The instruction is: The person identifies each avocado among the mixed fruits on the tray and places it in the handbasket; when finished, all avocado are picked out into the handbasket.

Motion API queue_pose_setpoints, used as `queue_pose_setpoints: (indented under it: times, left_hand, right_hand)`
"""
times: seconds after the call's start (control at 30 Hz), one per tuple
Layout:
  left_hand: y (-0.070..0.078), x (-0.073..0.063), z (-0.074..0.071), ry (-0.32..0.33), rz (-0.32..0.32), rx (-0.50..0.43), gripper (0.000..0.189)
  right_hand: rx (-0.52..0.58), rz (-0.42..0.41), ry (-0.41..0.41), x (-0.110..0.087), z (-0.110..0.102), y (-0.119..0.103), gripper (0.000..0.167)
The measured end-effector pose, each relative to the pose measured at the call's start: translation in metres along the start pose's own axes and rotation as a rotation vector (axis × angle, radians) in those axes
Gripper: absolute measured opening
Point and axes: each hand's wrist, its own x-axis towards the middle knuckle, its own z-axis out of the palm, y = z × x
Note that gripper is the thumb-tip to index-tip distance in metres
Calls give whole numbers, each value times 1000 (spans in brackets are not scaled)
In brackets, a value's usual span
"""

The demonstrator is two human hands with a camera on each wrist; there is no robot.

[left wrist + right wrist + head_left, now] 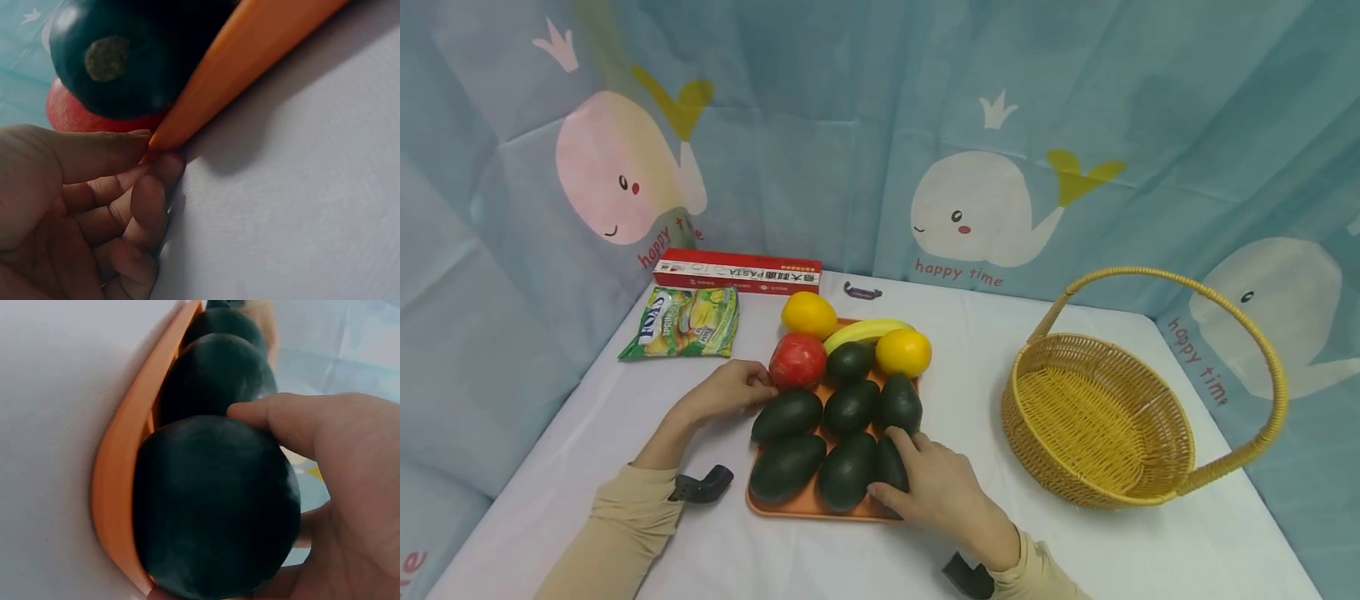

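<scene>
An orange tray [808,509] holds several dark green avocados [786,469], a red round fruit [797,360], a banana [871,331] and two yellow fruits, one of them a lemon-coloured fruit [904,352] at the right. My left hand [722,392] pinches the tray's left rim [212,81], thumb on top and fingers under it. With thumb and fingers spread around it, my right hand [936,483] grips the avocado [215,506] at the tray's near right corner. That avocado sits at the rim, beside the other avocados.
To the right stands a wicker basket [1026,433] with a tall arched handle. Behind the left hand lie a green candy bag [688,323] and a red pasta box [737,271]. A small purple wrapped candy [862,292] lies at the back of the white table [970,400].
</scene>
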Motion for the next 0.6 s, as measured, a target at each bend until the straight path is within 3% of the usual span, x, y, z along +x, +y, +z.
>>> queue_pose_setpoints:
  times: [0.17, 0.3, 0.5, 0.6]
  left_hand:
    - [-1, 0, 2, 20, -8, 28, 18]
    - [-3, -1, 4, 39, 5, 40, 17]
    - [2, -1, 4, 48, 28, 48, 17]
    - [5, -1, 3, 37, 20, 42, 18]
  right_hand:
    - [44, 33, 16, -1, -3, -2, 70]
    - [120, 130, 82, -6, -32, 11, 72]
    - [86, 232, 319, -26, -87, 73, 69]
    - [-7, 286, 366, -38, -100, 108, 69]
